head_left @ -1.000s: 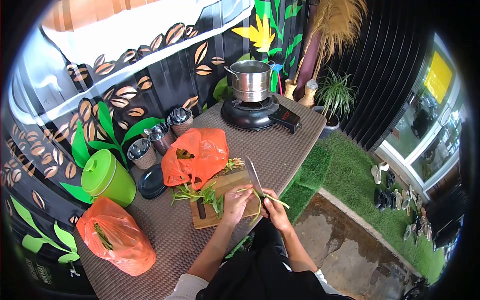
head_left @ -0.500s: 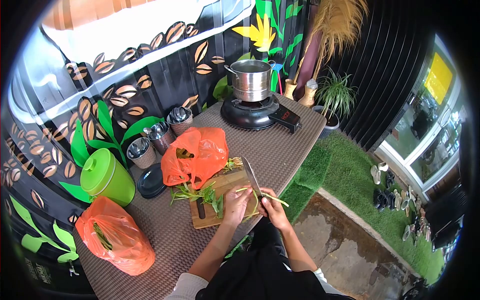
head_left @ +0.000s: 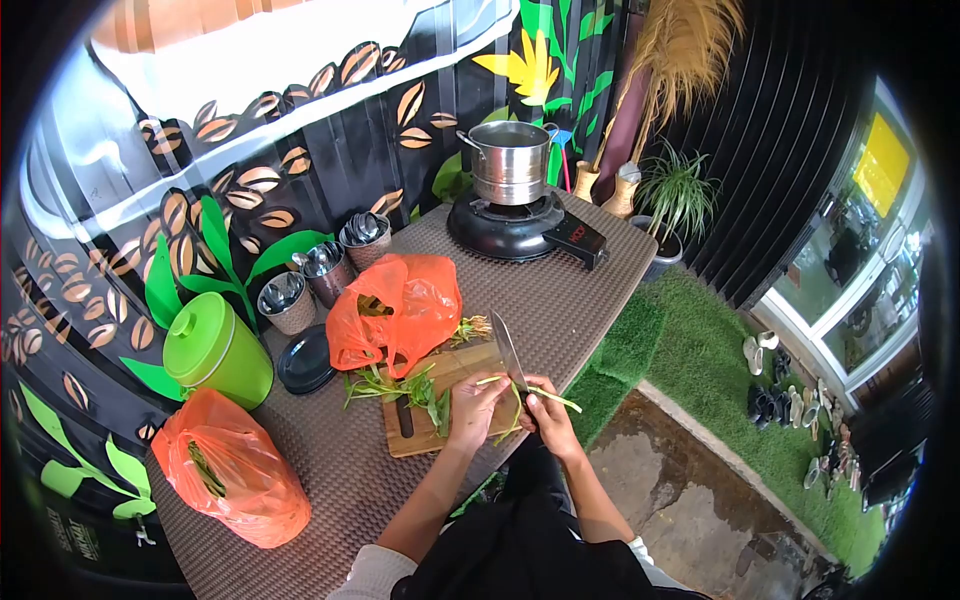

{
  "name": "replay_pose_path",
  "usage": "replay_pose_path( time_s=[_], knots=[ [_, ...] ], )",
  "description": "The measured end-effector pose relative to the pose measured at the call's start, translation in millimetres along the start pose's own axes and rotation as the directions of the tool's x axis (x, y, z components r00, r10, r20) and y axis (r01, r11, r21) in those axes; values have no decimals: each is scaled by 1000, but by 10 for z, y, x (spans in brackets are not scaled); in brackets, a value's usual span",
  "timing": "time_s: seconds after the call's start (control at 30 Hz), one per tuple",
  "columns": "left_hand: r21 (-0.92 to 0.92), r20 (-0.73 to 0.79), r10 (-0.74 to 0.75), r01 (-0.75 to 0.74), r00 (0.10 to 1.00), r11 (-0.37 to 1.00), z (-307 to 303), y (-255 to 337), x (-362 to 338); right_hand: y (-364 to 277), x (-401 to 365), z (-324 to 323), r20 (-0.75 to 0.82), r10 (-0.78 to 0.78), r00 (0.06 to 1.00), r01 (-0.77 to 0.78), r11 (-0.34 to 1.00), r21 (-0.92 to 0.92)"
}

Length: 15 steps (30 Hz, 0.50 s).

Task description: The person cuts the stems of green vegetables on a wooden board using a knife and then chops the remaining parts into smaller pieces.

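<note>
Since a second ago only the knife [head_left: 509, 352] blade has wavered: the right hand [head_left: 548, 412] still grips it, the left hand [head_left: 472, 405] pinches the green stem [head_left: 514, 398] over the cutting board [head_left: 428, 436], apparently uncut.

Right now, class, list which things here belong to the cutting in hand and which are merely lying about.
In use: left hand holding green stem; right hand holding knife; cutting board; leafy greens.
Lying about: green tub; steel pot on stove; cutlery cups; nearer orange bag.
</note>
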<state>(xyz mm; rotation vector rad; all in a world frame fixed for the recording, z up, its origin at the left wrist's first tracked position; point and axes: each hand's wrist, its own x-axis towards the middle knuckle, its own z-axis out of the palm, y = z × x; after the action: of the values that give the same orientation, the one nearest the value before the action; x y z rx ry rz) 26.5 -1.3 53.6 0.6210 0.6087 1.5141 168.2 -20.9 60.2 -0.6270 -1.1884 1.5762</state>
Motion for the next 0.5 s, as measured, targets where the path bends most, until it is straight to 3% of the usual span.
replay_pose_path(
  time_s=[0.43,0.5],
  knots=[
    [90,49,-87,82,995,993,-134,38,76,40,46,47,0,40,999,-40,998,57],
    [28,14,-78,78,997,997,-92,77,62,42,49,22,-3,57,998,-57,995,78]
  ],
)
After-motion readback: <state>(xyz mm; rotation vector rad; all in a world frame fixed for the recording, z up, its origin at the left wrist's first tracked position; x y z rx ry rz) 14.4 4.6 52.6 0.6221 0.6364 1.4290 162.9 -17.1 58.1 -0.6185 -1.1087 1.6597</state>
